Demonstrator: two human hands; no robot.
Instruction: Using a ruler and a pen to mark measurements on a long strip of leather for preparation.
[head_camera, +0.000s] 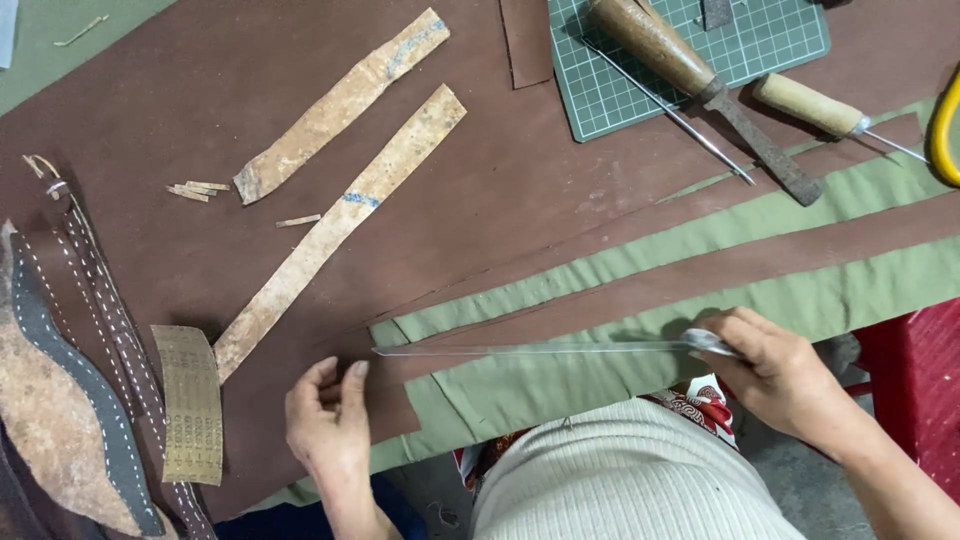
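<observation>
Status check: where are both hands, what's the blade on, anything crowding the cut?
Left hand flat on brown leather sheet. Right hand gripping long metal blade laid across leather strip. Tan strips nearby, apart from blade.

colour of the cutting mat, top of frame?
Green with a pale grid, cutting mat; head view.

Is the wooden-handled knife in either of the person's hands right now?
No, the wooden-handled knife lies across the green cutting mat, while the right hand holds a long metal ruler.

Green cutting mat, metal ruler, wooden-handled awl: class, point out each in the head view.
green cutting mat (770, 40), head view, bare gridded surface.
metal ruler (530, 349), head view, mid-blade.
wooden-handled awl (805, 104), head view, handle.
</observation>
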